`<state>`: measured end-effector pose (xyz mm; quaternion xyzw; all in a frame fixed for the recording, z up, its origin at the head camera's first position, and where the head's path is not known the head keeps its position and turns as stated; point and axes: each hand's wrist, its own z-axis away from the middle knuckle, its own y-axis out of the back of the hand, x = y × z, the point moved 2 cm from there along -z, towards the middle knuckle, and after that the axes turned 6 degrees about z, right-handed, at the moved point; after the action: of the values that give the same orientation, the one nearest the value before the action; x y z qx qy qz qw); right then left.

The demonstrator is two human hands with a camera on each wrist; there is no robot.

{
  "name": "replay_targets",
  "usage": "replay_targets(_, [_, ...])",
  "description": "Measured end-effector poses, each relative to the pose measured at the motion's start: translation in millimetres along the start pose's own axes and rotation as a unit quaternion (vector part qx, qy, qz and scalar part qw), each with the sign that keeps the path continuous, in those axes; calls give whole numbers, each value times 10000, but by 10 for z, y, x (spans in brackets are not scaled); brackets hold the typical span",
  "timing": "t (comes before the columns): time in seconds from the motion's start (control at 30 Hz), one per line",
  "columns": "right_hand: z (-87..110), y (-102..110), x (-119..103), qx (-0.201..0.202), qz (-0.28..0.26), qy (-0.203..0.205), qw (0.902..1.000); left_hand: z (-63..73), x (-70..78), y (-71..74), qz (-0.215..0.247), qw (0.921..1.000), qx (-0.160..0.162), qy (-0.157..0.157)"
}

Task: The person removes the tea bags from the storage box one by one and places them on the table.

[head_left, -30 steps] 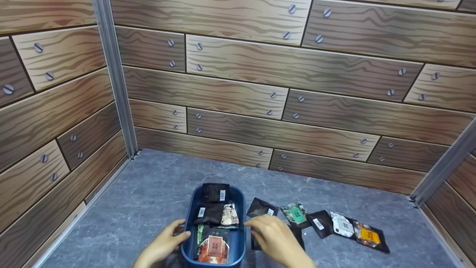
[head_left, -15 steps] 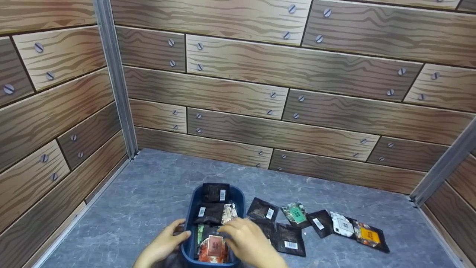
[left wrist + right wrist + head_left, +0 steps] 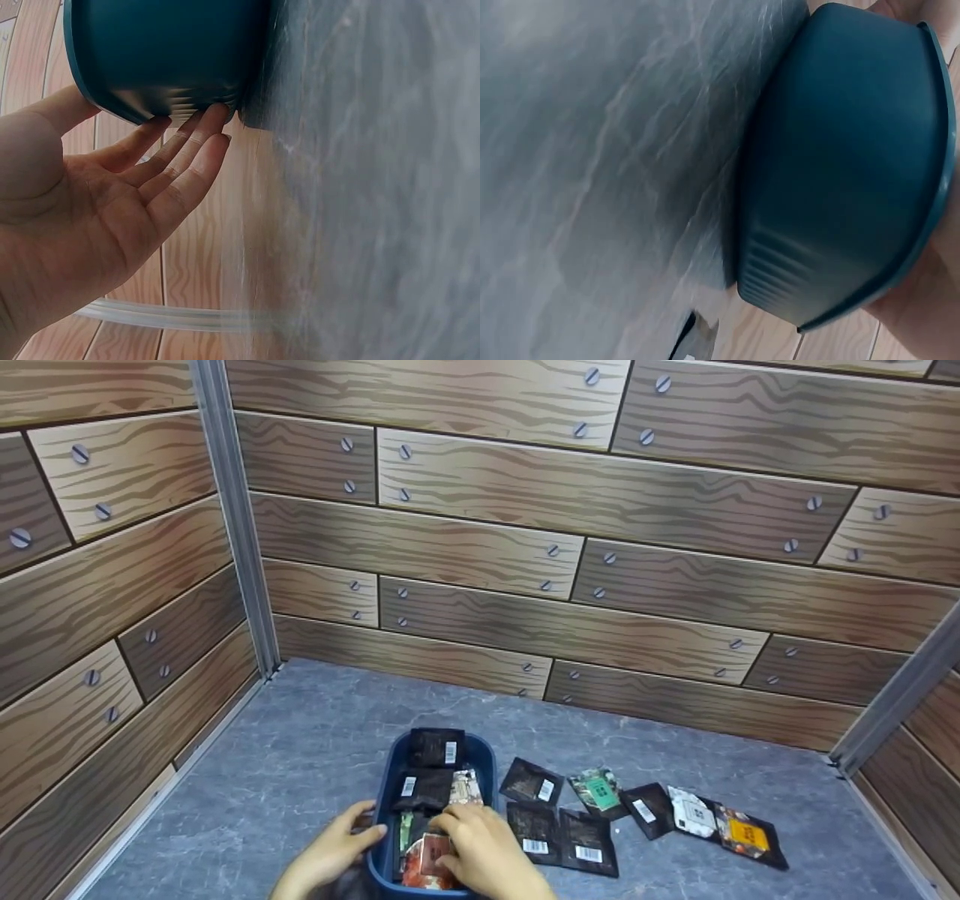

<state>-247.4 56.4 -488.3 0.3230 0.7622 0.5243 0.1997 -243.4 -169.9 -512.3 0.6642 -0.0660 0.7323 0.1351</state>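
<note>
A dark blue plastic bin [image 3: 381, 780] holds several flat sachets, black ones [image 3: 427, 787] and a red-and-white one [image 3: 424, 870] among them. My left hand [image 3: 337, 840] holds the bin's left side. Its thumb lies over the rim; in the left wrist view the fingers of that hand [image 3: 127, 195] touch the outer wall. My right hand [image 3: 480, 847] reaches into the bin's near right part with bent fingers. It covers the right side of the red-and-white sachet; its grip is hidden. In the right wrist view, the bin wall [image 3: 840, 150] hides its fingers.
Right of the bin, several sachets lie on the grey marbled table [image 3: 322, 720]: black ones [image 3: 589, 840], a green-labelled one [image 3: 600, 791], a white one [image 3: 694, 814] and an orange-labelled one [image 3: 744, 832]. Wood-patterned panels [image 3: 480, 525] enclose the table's back and sides.
My right hand has moved left from above the black sachets on the table, over the bin's right rim and down into the bin. My left hand has stayed at the bin.
</note>
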Motion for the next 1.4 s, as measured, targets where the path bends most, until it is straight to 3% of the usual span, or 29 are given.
replay_targets(0.23, [-47, -56, -51, -27, 268, -126, 9996, 0, 20, 28, -176, 9995, 6, 245])
replay_targets(0.4, [-57, -96, -52, -408, 58, -403, 9983, -15, 16, 7, -152, 9996, 30, 242])
replay_targets(0.77, [-53, -139, -45, -496, -167, -745, 9958, -6, 5, -22, 2, 10000, 63, -59])
replay_targets(1.03, [-55, -160, -50, -466, -338, -757, 9955, 14, 4, -26, 10, 9999, 72, -154])
replay_targets(1.23, [-37, -137, -23, -58, -928, -680, 9933, 3, -2, -9, 24, 10000, -12, -54])
replay_targets(1.4, [-13, -107, -7, -18, -1707, -933, 9809, 13, 3, -12, 82, 10000, 9, -13])
